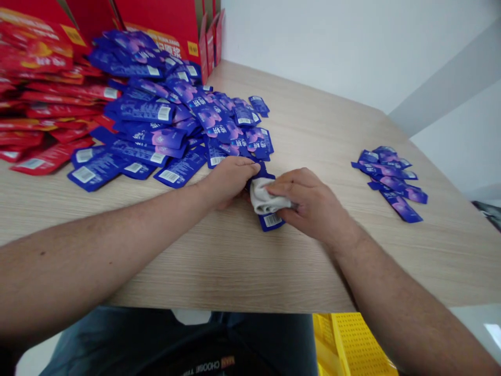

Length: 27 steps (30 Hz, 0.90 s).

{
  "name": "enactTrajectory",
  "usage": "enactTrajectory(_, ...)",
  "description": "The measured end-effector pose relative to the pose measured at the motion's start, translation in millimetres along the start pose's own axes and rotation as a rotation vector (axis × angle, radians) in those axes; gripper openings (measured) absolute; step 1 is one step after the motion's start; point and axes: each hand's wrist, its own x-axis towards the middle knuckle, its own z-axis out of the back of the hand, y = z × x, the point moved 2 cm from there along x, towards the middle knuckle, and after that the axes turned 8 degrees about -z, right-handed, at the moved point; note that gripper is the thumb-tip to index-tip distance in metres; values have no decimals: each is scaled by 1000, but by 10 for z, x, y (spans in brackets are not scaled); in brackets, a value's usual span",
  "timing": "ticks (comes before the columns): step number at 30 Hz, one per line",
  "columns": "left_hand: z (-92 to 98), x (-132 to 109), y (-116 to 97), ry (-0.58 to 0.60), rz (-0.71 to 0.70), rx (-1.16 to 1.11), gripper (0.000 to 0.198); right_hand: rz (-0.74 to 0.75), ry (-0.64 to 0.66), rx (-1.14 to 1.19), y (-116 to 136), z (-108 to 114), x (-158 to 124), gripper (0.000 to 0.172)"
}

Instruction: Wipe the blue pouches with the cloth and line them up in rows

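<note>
In the middle of the table my left hand [230, 180] pinches the far end of a blue pouch [272, 222], which has a white barcode label at its near end. A bunched white cloth [263, 196] is gripped in my right hand [307, 201] and pressed onto the pouch, covering its middle. Just beyond my left hand lies a spread heap of blue and purple pouches [151, 137]. A smaller group of blue pouches [393, 177] lies apart on the right side of the table.
Red pouches [58, 99] are piled at the left. Behind both heaps stand red cartons [160, 21]. The wooden table [219, 271] meets a white wall [313, 47] at the back. A yellow perforated crate [362, 339] sits below the table's front edge.
</note>
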Motion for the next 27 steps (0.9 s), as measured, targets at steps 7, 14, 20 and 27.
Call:
enactTrajectory(7, -16, -27, -29, 126, -50, 133, 27, -54, -40, -35, -80, 78, -22, 35)
enactTrajectory(14, -50, -29, -81, 273, -46, 288, 19, -264, -276, -238, -173, -14, 84, 27)
enactTrajectory(20, -61, -54, -112, 265, -43, 440, 20, -265, -304, -250, -152, 24, 73, 23)
enactTrajectory(27, 3, -48, -127, 138, -166, 417, 15, -125, 49, -110, -81, 36, 47, 23)
